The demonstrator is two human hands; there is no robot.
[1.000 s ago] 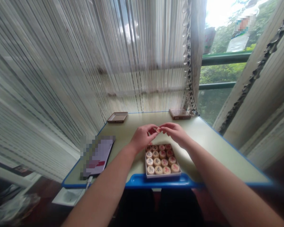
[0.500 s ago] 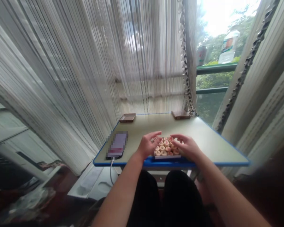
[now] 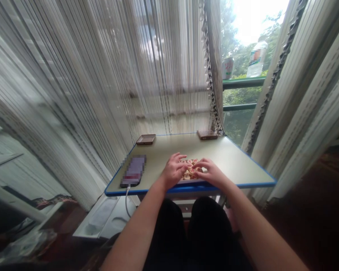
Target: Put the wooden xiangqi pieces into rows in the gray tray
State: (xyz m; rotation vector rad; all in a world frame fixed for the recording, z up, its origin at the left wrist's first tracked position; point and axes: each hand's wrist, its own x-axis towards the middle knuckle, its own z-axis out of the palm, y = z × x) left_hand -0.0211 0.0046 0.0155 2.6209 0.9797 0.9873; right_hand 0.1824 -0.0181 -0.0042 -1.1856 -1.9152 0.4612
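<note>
Round wooden Chinese chess pieces (image 3: 191,171) with red and dark characters sit packed in rows in a shallow box (image 3: 194,181) at the table's near edge. Over the left side of the box lies my left hand (image 3: 173,169), its fingers stretched out and apart across the pieces. From the right, my right hand (image 3: 210,171) reaches over the box with curved fingers, thumb and forefinger apart at the pieces. Neither hand visibly holds a piece. Both hands hide part of the box and its outer pieces.
The pale table (image 3: 169,145) has a blue edge. A phone (image 3: 134,171) with a cable (image 3: 127,201) lies at the left. A shallow brown tray (image 3: 146,139) and a flat brown box (image 3: 207,134) sit at the back. A can and bottle stand beyond, by the window.
My view has shifted, moving the scene leftward. Both hands have come down closer over the pieces, and the left fingers now spread across them.
</note>
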